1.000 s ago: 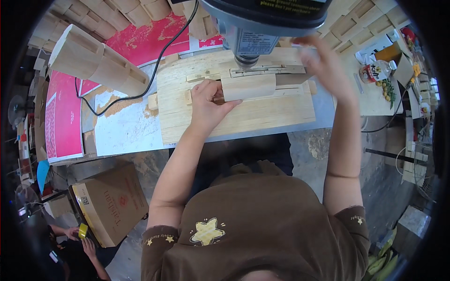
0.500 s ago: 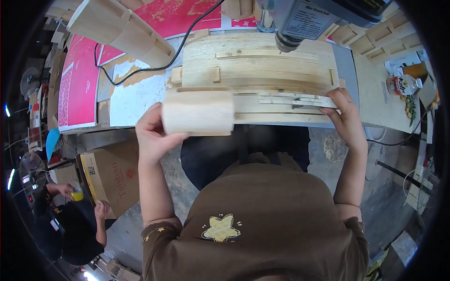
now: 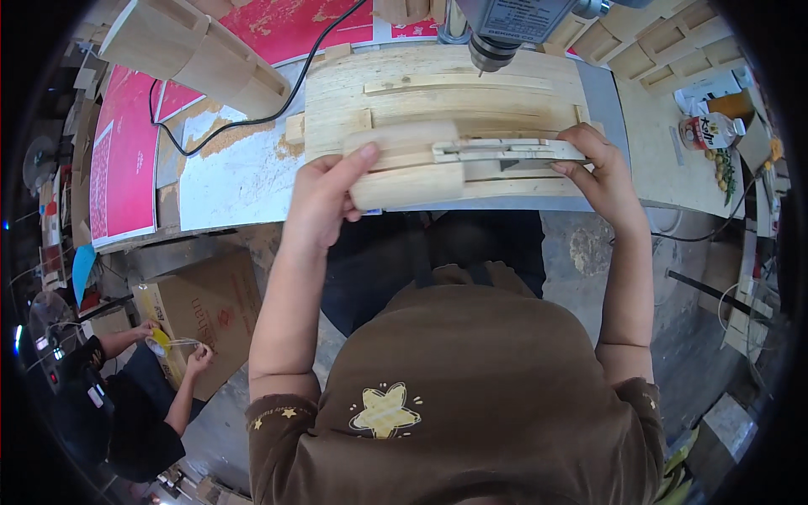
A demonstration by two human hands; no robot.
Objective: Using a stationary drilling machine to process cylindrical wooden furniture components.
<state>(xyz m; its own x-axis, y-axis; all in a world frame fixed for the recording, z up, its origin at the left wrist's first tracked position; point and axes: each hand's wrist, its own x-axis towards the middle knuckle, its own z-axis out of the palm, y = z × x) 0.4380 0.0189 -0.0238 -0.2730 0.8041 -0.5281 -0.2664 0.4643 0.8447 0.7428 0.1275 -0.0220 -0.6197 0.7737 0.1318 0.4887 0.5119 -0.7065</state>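
My left hand is closed round the left end of a pale rounded wooden block, thumb on top. A lengthwise groove runs along the block, which is slightly blurred. In my right hand, pinched between thumb and fingers, is a long thin pale strip with dark marks. The strip's left end lies over the block's groove; whether it touches inside I cannot tell. Both are held above the near edge of a wooden board with narrow battens on it.
A drill chuck hangs over the board's far side. A tall wooden cylinder and a black cable are at the left. Slotted wooden pieces and a labelled bottle stand right. A co-worker handles yellow tape by a carton.
My left hand has brought the block rightward and turned it, so its groove now shows. The strip's left end has come over the block. The whole view has shifted slightly.
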